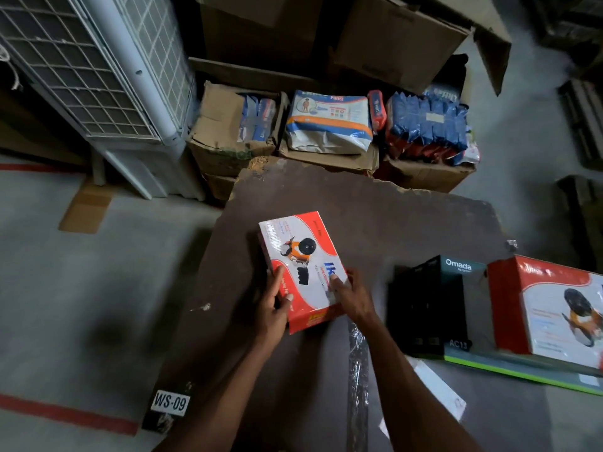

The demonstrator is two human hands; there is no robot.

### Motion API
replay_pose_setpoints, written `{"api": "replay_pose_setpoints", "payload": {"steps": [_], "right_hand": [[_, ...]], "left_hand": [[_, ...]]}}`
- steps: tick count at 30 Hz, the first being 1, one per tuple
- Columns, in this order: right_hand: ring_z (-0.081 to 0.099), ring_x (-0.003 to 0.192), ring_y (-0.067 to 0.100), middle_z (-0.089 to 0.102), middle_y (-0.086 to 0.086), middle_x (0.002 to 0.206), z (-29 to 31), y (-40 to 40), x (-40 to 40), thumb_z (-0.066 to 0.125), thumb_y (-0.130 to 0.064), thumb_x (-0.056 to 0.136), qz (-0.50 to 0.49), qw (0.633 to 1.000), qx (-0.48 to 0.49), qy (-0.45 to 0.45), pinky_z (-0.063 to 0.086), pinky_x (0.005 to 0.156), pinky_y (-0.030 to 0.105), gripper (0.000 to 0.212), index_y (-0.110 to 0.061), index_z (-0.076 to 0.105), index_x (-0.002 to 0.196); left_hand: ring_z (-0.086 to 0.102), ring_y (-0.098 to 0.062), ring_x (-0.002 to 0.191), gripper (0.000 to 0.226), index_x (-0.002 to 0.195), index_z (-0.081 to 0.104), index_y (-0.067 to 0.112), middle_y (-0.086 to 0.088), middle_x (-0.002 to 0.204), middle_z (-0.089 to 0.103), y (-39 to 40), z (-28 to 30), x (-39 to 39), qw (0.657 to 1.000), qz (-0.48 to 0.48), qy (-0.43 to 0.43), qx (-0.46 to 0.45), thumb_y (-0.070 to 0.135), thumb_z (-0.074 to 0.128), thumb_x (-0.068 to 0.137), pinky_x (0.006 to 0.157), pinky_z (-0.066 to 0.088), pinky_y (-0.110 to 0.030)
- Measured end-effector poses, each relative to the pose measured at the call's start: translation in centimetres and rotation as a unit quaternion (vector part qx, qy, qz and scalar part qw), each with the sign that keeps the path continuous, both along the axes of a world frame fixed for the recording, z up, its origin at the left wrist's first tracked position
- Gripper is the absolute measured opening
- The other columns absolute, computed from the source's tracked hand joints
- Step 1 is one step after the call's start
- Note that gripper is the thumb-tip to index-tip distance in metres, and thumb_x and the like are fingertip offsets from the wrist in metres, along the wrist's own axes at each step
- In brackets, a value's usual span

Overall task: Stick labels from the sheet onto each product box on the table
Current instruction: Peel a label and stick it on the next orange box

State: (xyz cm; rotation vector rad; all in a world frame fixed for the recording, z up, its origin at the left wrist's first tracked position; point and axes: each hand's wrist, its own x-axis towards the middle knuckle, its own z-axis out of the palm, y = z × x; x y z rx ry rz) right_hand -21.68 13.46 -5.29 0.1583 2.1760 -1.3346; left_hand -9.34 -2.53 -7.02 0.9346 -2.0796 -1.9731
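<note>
red-white box (301,256) in both hands | Omada box (434,298) | WS-09 tag (170,403)

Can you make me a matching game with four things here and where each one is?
Things:
1. red and white box
2. black Omada box
3. diaper pack
4. WS-09 tag

Places:
A. on cartons beyond the table
B. on the table's near left corner
C. held by the left hand and right hand
D. on the table, right of the hands

Pairs: 1-C, 2-D, 3-A, 4-B
</note>
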Motion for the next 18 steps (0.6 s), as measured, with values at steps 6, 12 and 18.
{"api": "replay_pose_setpoints", "payload": {"steps": [6,12,18], "right_hand": [[0.074,0.105,0.028,0.076,0.004,0.116,4.0,1.4,4.1,0.069,-0.009,0.096,-0.093,0.987,-0.118,-0.054,0.060,0.094,0.049,0.025,-0.022,0.066,0.117],[0.075,0.096,0.027,0.078,0.009,0.112,8.6,3.2,6.3,0.071,-0.024,0.095,-0.147,0.979,-0.101,-0.101,0.060,0.089,0.045,0.025,-0.018,0.071,0.120],[0.070,0.072,0.024,0.073,0.011,0.091,11.9,4.7,7.9,0.063,-0.043,0.100,-0.149,0.967,-0.109,-0.176,0.063,0.061,0.041,0.036,-0.010,0.067,0.113]], "left_hand": [[0.039,-0.008,0.146,0.040,0.131,0.063,0.049,0.028,0.160,0.025,-0.6,2.8,2.6,0.995,0.029,0.023,0.095,0.046,0.060,0.091,0.112,0.046,-0.049],[0.025,0.004,0.149,0.064,0.146,0.049,0.044,0.023,0.163,0.026,-1.0,7.8,5.2,0.994,-0.086,0.055,0.043,0.071,0.053,0.088,0.125,0.025,-0.045],[0.023,-0.001,0.151,0.136,0.162,0.008,0.036,0.031,0.163,0.018,0.4,10.5,7.2,0.963,-0.249,0.080,-0.061,0.040,0.097,0.060,0.121,0.034,-0.043]]}}
